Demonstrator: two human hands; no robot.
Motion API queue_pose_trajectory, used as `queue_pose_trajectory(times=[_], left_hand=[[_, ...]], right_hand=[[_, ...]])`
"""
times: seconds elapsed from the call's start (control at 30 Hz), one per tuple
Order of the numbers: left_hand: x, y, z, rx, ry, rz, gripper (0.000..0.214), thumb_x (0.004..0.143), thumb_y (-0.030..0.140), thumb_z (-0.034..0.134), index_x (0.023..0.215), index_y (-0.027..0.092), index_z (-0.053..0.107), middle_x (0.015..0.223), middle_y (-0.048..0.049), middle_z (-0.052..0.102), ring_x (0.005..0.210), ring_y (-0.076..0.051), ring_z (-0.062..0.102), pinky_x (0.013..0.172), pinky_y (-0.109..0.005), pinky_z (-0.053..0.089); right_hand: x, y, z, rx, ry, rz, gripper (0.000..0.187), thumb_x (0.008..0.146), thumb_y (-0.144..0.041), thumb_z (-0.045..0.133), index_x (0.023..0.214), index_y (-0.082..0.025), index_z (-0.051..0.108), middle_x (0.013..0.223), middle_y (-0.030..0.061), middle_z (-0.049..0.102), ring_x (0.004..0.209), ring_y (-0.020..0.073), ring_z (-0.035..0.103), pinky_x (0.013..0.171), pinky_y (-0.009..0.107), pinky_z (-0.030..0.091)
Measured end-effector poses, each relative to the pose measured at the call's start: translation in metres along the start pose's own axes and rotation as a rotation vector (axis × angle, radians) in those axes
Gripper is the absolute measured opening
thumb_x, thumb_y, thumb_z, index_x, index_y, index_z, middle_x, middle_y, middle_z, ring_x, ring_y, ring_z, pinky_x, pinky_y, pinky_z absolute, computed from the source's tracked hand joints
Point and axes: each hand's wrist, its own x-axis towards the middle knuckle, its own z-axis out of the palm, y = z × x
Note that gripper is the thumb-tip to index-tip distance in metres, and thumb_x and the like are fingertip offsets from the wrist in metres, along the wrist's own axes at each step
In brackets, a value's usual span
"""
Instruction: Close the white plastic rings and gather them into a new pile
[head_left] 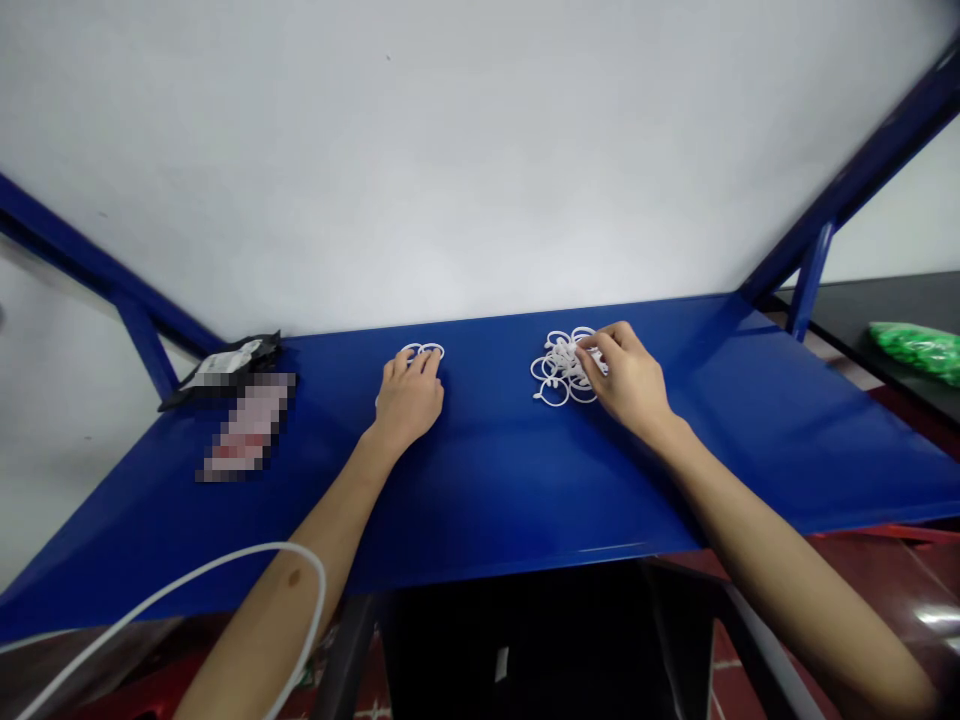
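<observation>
A tangled pile of thin white plastic loops [553, 392], some with small knobs at their ends, lies right of the middle on the blue tabletop [487, 470]. At the pile's right side, my right hand [624, 375] has thumb and forefinger pinched together on a loop; how many loops are between the fingertips cannot be made out. Farther left, my left hand [409, 398] rests palm down with its fingers stretched forward. Its fingertips touch a couple of separate white loops [431, 347] that stick out beyond them and are partly hidden.
At the left end lie a black plastic package [236, 365] with a white label and a blurred-out pinkish item [251, 425]. A white cable [217, 560] curves over my left forearm. Blue frame bars [810, 280] flank the table; a green bag [919, 348] sits at far right.
</observation>
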Motion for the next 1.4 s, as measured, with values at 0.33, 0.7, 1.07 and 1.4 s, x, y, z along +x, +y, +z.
queue_pose_trajectory(times=[0.33, 0.7, 1.07, 1.4], left_hand=[[-0.007, 0.031, -0.014, -0.222, -0.063, 0.103, 0.021, 0.096, 0.017, 0.049, 0.109, 0.022, 0.065, 0.099, -0.0079, 0.073, 0.102, -0.029, 0.056, 0.092, -0.05, 0.035], [-0.023, 0.078, -0.044, -0.933, -0.117, 0.099, 0.011, 0.097, 0.022, 0.053, 0.107, 0.021, 0.058, 0.101, -0.0031, 0.067, 0.094, -0.016, 0.064, 0.089, -0.035, 0.051], [-0.024, 0.079, -0.034, -0.969, -0.054, -0.034, 0.012, 0.09, 0.021, 0.067, 0.102, 0.023, 0.064, 0.097, -0.0001, 0.071, 0.083, -0.014, 0.069, 0.083, -0.03, 0.056], [-0.025, 0.078, -0.032, -0.7, -0.007, 0.138, 0.012, 0.097, 0.021, 0.059, 0.089, 0.021, 0.068, 0.087, 0.0007, 0.073, 0.085, -0.017, 0.062, 0.08, -0.031, 0.05]], right_hand=[[-0.006, -0.013, 0.0, 0.126, -0.069, -0.097, 0.023, 0.099, -0.034, 0.053, 0.109, -0.02, 0.067, 0.107, 0.0123, 0.062, 0.1, 0.0271, 0.062, 0.078, 0.043, 0.057], [-0.024, -0.049, -0.001, 0.556, -0.515, -0.243, 0.018, 0.104, -0.03, 0.045, 0.111, -0.022, 0.06, 0.11, 0.0067, 0.068, 0.096, 0.0197, 0.067, 0.084, 0.037, 0.055], [-0.026, -0.054, 0.002, 0.74, -0.544, -0.061, 0.014, 0.099, -0.032, 0.055, 0.102, -0.019, 0.061, 0.087, 0.0018, 0.071, 0.072, 0.0137, 0.065, 0.065, 0.026, 0.048], [-0.026, -0.053, 0.002, 0.681, -0.532, -0.064, 0.019, 0.1, -0.036, 0.056, 0.097, -0.019, 0.064, 0.082, 0.001, 0.069, 0.066, 0.0122, 0.06, 0.06, 0.025, 0.044]])
